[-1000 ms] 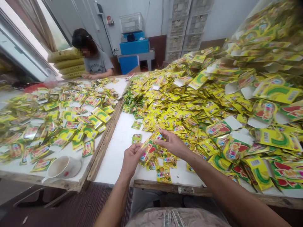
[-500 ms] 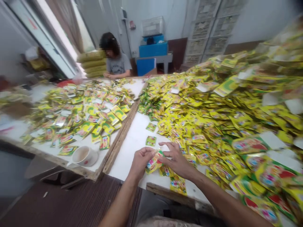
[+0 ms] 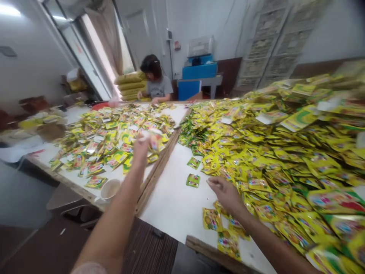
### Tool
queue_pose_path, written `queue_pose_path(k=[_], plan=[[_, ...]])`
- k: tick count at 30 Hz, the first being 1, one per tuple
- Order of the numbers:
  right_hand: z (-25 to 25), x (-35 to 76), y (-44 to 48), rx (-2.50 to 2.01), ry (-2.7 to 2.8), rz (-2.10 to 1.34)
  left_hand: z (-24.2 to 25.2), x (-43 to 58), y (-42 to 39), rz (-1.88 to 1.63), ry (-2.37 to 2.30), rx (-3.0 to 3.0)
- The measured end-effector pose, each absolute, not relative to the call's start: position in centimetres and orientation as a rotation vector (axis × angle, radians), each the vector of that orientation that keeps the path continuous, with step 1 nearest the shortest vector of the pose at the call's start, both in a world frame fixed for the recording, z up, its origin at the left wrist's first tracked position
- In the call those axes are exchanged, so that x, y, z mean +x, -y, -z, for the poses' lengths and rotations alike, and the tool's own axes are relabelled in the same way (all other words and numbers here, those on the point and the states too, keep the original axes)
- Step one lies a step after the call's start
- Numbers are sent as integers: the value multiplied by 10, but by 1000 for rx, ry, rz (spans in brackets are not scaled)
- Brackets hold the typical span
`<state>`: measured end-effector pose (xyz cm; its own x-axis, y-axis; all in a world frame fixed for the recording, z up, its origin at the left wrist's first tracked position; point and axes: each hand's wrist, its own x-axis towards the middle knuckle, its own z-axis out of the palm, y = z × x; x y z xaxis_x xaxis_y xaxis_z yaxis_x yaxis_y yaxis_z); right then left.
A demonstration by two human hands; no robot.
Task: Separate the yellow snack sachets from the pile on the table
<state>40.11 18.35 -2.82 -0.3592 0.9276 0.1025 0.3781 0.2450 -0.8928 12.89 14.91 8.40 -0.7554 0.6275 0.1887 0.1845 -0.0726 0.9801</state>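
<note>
I am stretching my left hand (image 3: 142, 146) out over the left table (image 3: 42, 158), with my fingers pinching a packet (image 3: 155, 141) (blurred, so I cannot read it) above the scattered sachets (image 3: 102, 140) lying there. My right hand (image 3: 225, 192) is hovering low at the near edge of the big heap (image 3: 270, 144) on the right table (image 3: 173, 194), fingers loosely curled and holding nothing that I can make out. Two loose green packets (image 3: 193, 180) are lying on bare white board just beside that hand, and a few yellow ones (image 3: 211, 219) are sitting under my wrist. A cup (image 3: 110, 189) is standing near the left table's front edge. A co-worker (image 3: 156, 82) is sitting at the far end.
</note>
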Motion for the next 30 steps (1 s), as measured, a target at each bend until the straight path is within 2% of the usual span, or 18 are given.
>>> queue_pose_path(k=[3,5,8,11,14,17,21,23,26,30], plan=[[16,405,-201,-1325,1856,-922,-95,110,-170,-1984,-2116,931],[11,406,-213,-1386,1922,-804,-77,128,-170,-1644,-2275,1171],[10,399,-230,-1292,2253,-588,-28,181,-160,-982,-2267,1337],[16,387,-242,-1068,2556,-412,16,227,-155,-805,-2376,1347],[19,383,-246,-1071,2507,-437,39,243,-157,-665,-2433,1348],[18,389,-239,-1209,2296,-573,44,239,-154,-752,-2337,1295],[20,402,-217,-1226,1804,-1295,44,236,-139,-1092,-1874,1003],[22,406,-205,-1164,1623,-1530,43,241,-129,-1165,-1610,890],[26,412,-188,-1110,1613,-1587,38,251,-113,-1201,-1313,839],[23,419,-172,-1114,1852,-1409,35,261,-97,-1221,-1187,826]])
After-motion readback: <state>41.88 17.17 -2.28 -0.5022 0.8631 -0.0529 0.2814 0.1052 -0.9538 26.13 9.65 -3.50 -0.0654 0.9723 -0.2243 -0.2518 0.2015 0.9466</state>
